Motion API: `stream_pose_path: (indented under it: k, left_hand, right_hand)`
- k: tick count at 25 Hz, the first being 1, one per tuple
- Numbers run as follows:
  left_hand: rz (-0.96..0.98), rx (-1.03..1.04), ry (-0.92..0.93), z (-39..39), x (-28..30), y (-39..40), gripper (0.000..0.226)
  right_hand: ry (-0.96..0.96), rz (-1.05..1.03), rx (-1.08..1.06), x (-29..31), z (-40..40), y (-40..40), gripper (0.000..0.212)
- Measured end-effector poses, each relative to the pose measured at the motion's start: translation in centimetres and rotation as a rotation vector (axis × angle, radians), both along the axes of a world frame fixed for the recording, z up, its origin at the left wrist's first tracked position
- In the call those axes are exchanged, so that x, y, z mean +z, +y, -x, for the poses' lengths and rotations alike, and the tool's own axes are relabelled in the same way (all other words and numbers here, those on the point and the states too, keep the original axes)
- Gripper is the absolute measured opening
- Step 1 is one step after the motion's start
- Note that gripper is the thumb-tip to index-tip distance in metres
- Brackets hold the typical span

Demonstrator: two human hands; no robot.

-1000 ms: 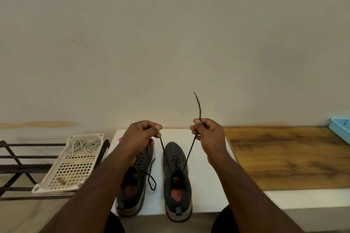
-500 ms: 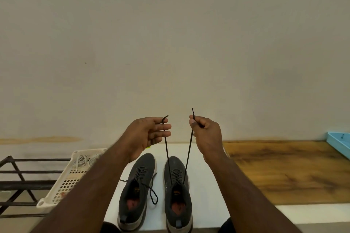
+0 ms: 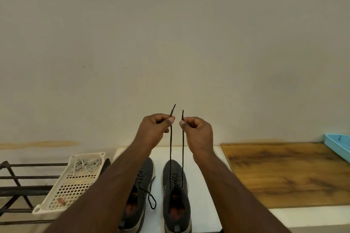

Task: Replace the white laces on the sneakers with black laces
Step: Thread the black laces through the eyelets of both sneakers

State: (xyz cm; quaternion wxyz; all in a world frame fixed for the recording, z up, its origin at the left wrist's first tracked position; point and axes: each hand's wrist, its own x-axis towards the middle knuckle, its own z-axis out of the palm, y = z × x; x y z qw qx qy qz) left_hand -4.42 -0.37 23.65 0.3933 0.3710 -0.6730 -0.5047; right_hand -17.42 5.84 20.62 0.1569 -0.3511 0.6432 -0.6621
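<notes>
Black lace ends stood up from both of our fists in the head view, and we held them side by side above the table. Our left hand [image 3: 155, 128] was raised in front of the wall, its thumb and forefinger pinched on the left end of the black lace [image 3: 170, 149], the other fingers curled into the palm and the tip poking up past the knuckles at a slight tilt. Our right hand [image 3: 198, 130] mirrored it just beside, pinching the right end of the same lace between thumb and forefinger, the tip standing nearly upright. Both forearms reached forward from the bottom corners and converged, the hands close but not touching. From each pinch a strand ran straight down, taut, to the eyelets of the right sneaker [image 3: 177, 196], which sat toe-forward on the white table [image 3: 206, 195]. The left sneaker [image 3: 139, 195] lay just beside it, partly covered by our left forearm, already threaded in black with a loose loop trailing onto the table between the two shoes. To the left, the white laces [image 3: 86, 164] lay coiled at the far end of a perforated cream tray [image 3: 62, 193] resting on a dark metal rack [image 3: 20, 189]. A wooden board [image 3: 287, 174] lay on the right, and a blue tray [image 3: 339, 145] showed at its far edge.
</notes>
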Motion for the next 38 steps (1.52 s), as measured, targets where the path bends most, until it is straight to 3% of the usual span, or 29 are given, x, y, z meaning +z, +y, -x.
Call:
stream_pose_path:
  k: [12,15,17,21,25,28,32,35,38]
  left_hand:
    - [-0.075,-0.078,0.037,1.8,0.5,0.0,0.011]
    - [-0.069,0.012,0.079,1.2,0.2,0.0,0.012]
    - [-0.115,0.099,0.071,0.0,-1.1,-0.4,0.022]
    - [-0.176,0.173,-0.192,-2.8,-7.6,-0.2,0.031]
    - [-0.193,0.05,-0.517,-3.5,-15.0,1.3,0.019]
    - [-0.118,0.005,-0.692,-3.2,-18.0,1.3,0.032]
    - [-0.054,-0.032,-0.823,-2.5,-19.2,0.7,0.017]
    - [0.012,-0.03,-0.841,-2.1,-20.0,0.5,0.026]
    - [0.151,-0.069,-0.778,-1.0,-20.2,0.1,0.032]
  right_hand:
    - [0.039,-0.003,0.069,0.5,0.3,-0.2,0.02]
    - [0.013,-0.02,0.109,-0.1,1.1,0.5,0.025]
    - [0.015,-0.136,0.11,-2.0,2.2,1.8,0.031]
    - [0.29,-0.638,0.064,-9.6,4.4,4.3,0.032]
    - [0.337,-0.86,0.089,-15.3,4.4,4.7,0.034]
    - [0.359,-0.894,0.074,-17.4,4.6,4.0,0.036]
    - [0.351,-0.884,0.117,-19.2,4.8,3.4,0.04]
    - [0.403,-0.776,0.106,-20.0,4.6,3.2,0.044]
    - [0.371,-0.656,0.183,-19.6,4.0,2.3,0.031]
